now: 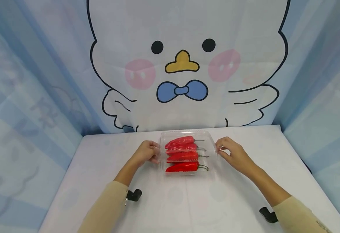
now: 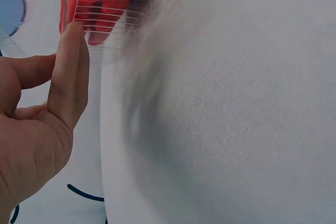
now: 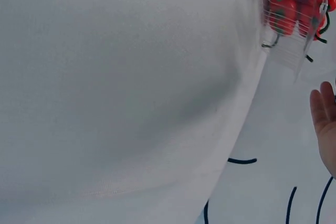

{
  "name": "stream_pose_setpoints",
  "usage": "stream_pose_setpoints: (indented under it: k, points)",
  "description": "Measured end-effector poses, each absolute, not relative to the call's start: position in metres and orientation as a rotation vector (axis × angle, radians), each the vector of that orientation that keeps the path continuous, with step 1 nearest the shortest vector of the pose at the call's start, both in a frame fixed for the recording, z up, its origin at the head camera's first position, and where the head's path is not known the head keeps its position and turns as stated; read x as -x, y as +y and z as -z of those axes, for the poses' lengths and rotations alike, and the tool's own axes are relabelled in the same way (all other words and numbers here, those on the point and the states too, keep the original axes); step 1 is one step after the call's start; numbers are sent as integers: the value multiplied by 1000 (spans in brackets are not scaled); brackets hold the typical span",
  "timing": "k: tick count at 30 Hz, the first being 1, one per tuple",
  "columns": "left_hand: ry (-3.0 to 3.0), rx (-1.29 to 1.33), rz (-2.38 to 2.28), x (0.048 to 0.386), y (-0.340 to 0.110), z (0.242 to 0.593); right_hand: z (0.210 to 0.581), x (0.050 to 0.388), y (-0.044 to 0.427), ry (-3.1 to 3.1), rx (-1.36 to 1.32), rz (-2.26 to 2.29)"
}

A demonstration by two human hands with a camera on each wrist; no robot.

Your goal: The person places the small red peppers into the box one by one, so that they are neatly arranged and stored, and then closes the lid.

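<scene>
A clear plastic box stands toward the far side of the table, with several red peppers in it, their green stems pointing right. My left hand is at the box's left side; in the left wrist view its straight fingers touch the ribbed clear wall. At the right edge is my right hand, its thumb and forefinger extended toward the rim. The right wrist view catches only part of that hand, beside the box. Whether the lid is closed cannot be made out through the clear plastic.
A white cloth covers the table. Behind it hangs a curtain printed with a cartoon bird, and blue curtains flank both sides. Black wrist-worn camera pieces stick out at both sleeves.
</scene>
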State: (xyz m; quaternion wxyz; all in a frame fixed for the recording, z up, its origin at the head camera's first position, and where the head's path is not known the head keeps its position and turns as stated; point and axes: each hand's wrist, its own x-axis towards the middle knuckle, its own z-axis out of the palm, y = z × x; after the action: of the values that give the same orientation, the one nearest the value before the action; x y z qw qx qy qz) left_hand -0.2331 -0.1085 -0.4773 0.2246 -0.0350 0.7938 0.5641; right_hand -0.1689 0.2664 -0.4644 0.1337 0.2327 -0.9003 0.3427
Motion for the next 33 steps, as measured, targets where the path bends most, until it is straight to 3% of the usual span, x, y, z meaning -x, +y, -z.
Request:
stream_pose_setpoints:
  k: [20, 33]
  points:
    - [2179, 38, -1363, 192, -122, 446, 476, 162, 267, -2684, -643, -967]
    - [2186, -61, -1267, 175, -122, 451, 481, 157, 271, -2655, -662, -992]
